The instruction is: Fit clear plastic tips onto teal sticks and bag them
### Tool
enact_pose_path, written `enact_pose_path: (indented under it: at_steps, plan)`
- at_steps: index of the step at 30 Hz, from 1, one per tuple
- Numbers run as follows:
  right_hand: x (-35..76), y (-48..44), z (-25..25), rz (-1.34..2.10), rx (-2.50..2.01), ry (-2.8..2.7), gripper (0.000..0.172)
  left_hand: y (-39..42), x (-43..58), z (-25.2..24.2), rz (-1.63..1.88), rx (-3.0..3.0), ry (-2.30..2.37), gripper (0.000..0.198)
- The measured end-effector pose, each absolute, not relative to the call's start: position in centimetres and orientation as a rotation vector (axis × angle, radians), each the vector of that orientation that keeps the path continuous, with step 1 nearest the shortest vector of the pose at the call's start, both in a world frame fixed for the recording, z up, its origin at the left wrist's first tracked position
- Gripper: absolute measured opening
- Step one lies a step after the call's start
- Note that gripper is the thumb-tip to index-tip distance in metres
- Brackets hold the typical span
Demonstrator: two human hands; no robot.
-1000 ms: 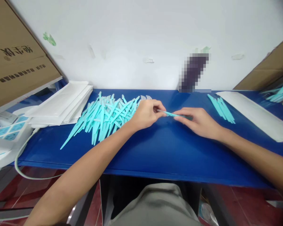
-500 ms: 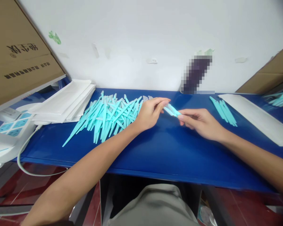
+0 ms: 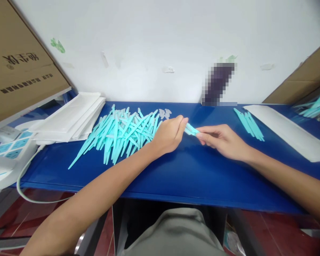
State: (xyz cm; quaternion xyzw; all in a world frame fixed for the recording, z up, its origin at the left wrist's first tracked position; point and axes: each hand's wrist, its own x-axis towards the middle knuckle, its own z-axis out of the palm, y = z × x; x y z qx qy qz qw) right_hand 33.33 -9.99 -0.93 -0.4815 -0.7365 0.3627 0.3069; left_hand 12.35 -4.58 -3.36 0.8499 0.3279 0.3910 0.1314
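Both my hands are on one slim turquoise piece with a pale tip, which looks like an eyebrow razor (image 3: 191,129), held above the blue table. My left hand (image 3: 170,134) is closed round its left end, hiding the tip. With thumb and fingers, my right hand (image 3: 220,139) pinches its right end. To the left of my left hand lies a loose pile of similar turquoise razors (image 3: 122,131) with pale, translucent tips. Several small clear plastic pieces (image 3: 164,113) lie just behind that hand. Right of my right hand, several more razors (image 3: 249,123) lie side by side.
White envelopes (image 3: 72,115) are stacked at the left, beside a white power strip (image 3: 14,151) with a cable. Another white envelope (image 3: 290,133) lies at the right. Cardboard boxes (image 3: 21,57) flank the blue table (image 3: 213,177), with a wall behind.
My left hand has turned and closed further over the razor's left end, covering more of it. My right hand keeps its pinch. The whole view has shifted slightly.
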Motion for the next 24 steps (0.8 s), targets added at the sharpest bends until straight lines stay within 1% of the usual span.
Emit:
enact_pose_path:
  at_steps: [5, 10, 14, 20, 24]
  plan:
    - [33.30, -10.08, -1.31, 0.977, -1.268, -1.947, 0.046, -4.98, 12.41, -3.59, 1.122, 2.530, 0.953, 0.040]
    - [33.27, -10.10, -1.45, 1.001, -1.262, -1.951, 0.046, -5.08, 12.40, -3.76, 1.033, 2.653, 1.040, 0.043]
    - [33.27, -10.11, -1.43, 1.030, -1.265, -1.939, 0.046, -5.13, 12.40, -3.71, 0.967, 2.711, 1.021, 0.044]
    - [33.34, -10.18, -1.60, 1.061, -1.294, -1.911, 0.044, -5.11, 12.21, -3.64, 0.981, 2.695, 0.932, 0.044]
    - [33.16, -10.13, -1.61, 1.023, -1.291, -1.910, 0.044, -5.07, 12.08, -3.55, 1.025, 2.624, 0.861, 0.042]
